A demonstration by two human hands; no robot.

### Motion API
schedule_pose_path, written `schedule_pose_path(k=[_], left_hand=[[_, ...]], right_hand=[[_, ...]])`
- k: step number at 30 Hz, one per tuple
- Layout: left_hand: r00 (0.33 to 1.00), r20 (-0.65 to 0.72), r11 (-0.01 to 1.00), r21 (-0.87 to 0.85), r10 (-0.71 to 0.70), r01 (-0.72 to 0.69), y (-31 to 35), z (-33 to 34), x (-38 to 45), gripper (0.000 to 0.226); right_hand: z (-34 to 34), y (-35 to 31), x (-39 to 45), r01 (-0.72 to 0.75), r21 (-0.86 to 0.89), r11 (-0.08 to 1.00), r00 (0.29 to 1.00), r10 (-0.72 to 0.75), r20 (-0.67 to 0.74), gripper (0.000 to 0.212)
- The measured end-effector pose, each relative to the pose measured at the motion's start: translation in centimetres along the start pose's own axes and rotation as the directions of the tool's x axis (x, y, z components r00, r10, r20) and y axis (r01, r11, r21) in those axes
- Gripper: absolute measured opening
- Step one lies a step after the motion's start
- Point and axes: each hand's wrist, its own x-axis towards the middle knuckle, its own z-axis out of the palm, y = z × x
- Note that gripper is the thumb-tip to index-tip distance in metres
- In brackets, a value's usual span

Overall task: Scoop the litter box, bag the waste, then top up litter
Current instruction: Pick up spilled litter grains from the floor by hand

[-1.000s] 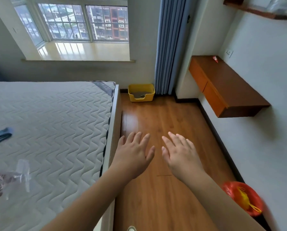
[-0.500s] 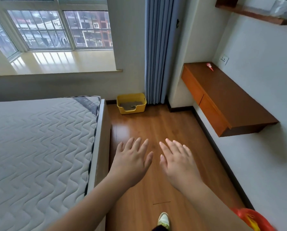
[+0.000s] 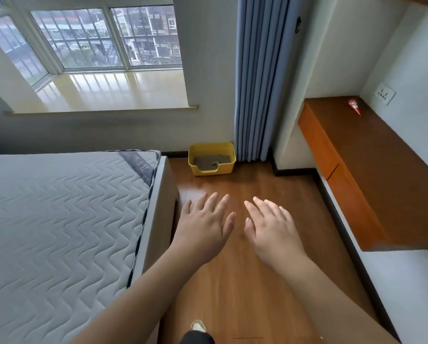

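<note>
Wooden floor (image 3: 245, 281) runs between the bed (image 3: 59, 232) and a wall-mounted bench (image 3: 372, 175). Far ahead on this floor, beside the blue curtain (image 3: 257, 78), stands the yellow litter box (image 3: 211, 158). Left hand (image 3: 204, 228) and right hand (image 3: 273, 230) hover above the floor, fingers straight, holding nothing.

Litter box (image 3: 211, 158): smooth yellow plastic, holding grainy grey litter (image 3: 209, 160). Floor (image 3: 245, 281) beneath it: glossy wood-look boards. Mattress (image 3: 59, 219) left of box: matt quilted cloth. Curtain (image 3: 257, 78) right of box: matt blue cloth, pleated.
</note>
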Motion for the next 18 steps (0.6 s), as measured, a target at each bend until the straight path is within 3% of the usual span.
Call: schedule_pose_path(k=[3,6,18], left_hand=[[1.000,-0.009,1.000,-0.020,-0.012,0.012,-2.3,0.2,4.1,0.067],[0.997,-0.057,0.998,-0.008,0.061,-0.061,-4.8,0.3,8.4,0.067],[0.993,-0.027,0.993,0.029,0.116,-0.115,-12.5,-1.2,25.3,0.063]], right_hand=[[0.7,-0.1,4.6,-0.001,0.002,1.000,0.999,0.001,0.039,0.070],[1.4,-0.2,9.8,-0.009,-0.020,1.000,0.997,0.011,0.080,0.052],[0.7,0.0,26.1,-0.114,-0.066,0.991,0.988,0.120,0.097,0.051]])
